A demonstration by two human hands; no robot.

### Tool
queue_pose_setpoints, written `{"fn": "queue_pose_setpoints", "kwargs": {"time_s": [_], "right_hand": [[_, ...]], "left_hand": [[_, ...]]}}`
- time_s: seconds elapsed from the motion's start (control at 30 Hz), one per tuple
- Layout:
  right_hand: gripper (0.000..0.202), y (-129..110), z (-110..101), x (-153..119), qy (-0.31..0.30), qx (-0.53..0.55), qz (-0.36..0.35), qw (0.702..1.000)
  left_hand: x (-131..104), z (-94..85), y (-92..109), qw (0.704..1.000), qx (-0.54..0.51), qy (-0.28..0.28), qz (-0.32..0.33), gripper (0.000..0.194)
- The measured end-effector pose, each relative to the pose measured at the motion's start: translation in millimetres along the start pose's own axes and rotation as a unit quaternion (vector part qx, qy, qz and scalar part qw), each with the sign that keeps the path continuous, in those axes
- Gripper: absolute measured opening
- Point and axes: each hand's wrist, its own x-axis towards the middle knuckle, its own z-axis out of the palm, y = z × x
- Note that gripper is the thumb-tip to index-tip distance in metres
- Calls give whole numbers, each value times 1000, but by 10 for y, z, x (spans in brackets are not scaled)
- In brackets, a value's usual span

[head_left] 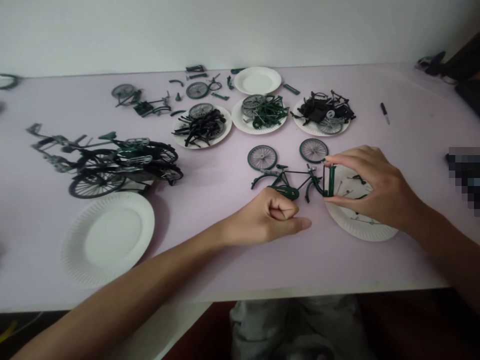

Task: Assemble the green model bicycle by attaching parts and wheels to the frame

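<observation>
- Bracket in green is pinched endwise by your right grip near the bicycle frame, apparently to keep its face visible.
- Your left grip is clenched, nothing showing inside.

Head-worn view, forward, downward (toward hands)

The model bicycle frame lies on the table: two wheels behind, paper plate right, model bicycles left.
</observation>
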Motion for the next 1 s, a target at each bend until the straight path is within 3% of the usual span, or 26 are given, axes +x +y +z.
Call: {"fn": "queue_pose_setpoints", "kwargs": {"time_s": [0.23, 0.43, 0.57, 0.73, 0.83, 0.93, 1.0], "right_hand": [[60, 35, -42, 18, 30, 2, 59, 998], [60, 164, -68, -3, 23, -34, 112, 993], [55, 270, -71, -14, -14, -45, 141, 989], [58, 386, -151, 5, 11, -68, 185, 980], [46, 451, -232, 3, 30, -72, 192, 978], [29, 497, -318, -41, 11, -62, 218, 974], [23, 509, -365, -93, -35, -46, 251, 966]], "left_hand": [[-14, 23, -19, 987, -144, -61, -25, 64], [-29, 21, 89, 936, -180, -274, -129, 61], [6, 37, 107, 900, -190, -359, -157, 58], [40, 11, 94, 884, -199, -380, -185, 59], [54, -34, 88, 881, -196, -384, -192, 60], [78, -91, 89, 880, -204, -377, -203, 59], [93, -132, 95, 881, -209, -369, -211, 59]]}}
